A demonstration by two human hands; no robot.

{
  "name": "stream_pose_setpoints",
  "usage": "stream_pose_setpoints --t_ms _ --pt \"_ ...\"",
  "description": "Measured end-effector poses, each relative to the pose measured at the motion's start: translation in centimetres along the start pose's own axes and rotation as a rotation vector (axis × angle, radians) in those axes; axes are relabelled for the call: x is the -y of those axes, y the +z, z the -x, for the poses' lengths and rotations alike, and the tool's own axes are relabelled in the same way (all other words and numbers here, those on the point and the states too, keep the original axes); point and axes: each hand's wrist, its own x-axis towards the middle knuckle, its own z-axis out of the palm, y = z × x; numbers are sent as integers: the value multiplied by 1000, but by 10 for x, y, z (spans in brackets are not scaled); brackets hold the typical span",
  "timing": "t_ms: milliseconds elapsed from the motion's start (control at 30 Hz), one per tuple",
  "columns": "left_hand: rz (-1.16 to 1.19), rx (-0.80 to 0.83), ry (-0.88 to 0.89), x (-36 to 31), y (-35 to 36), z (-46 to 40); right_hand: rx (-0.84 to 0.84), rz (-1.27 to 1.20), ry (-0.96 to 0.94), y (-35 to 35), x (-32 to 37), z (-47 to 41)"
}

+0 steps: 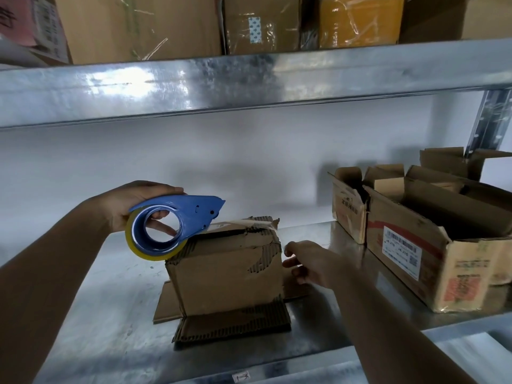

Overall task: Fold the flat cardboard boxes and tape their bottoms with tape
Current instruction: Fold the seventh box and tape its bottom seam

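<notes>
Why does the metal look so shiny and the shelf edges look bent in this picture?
In the head view, light glares off the upper shelf beam, leaving bright patches. The wide-angle lens bows that beam and the lower shelf into curves. Soft shadows fall on the white wall behind the open boxes. The left hand holding the tape dispenser looks reasonably sharp; the edges smear slightly.

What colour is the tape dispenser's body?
Blue, on the tape dispenser held in the left hand, seen in the head view.
</notes>
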Motion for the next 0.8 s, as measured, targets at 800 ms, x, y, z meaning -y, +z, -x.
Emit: stream_pose_setpoints --t_ms 800 --pt "84 -110 -88 -19 21 9 -367 91 -990 32 35 37"
